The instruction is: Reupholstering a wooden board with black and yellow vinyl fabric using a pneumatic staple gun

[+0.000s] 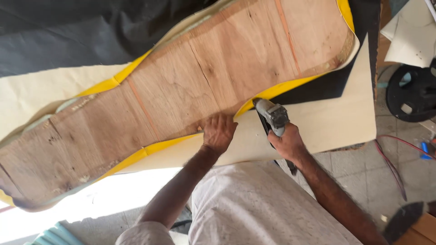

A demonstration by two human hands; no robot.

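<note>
A long curved plywood panel (181, 86) lies across the work surface, with yellow upholstery material (277, 89) folded over its near edge and cream fabric (327, 118) spreading out beneath. My left hand (219, 132) presses down on the panel's near edge, fingers bent over the yellow fold. My right hand (286, 143) grips a grey pneumatic staple gun (271, 114), whose nose rests on the yellow fold just right of my left hand.
Black fabric (77, 31) covers the far left. A black wheel-like object (412, 93) sits on the tiled floor at right, beside red and black hoses (394, 168) and a blue item (425, 149). Cream offcuts (411, 41) lie at top right.
</note>
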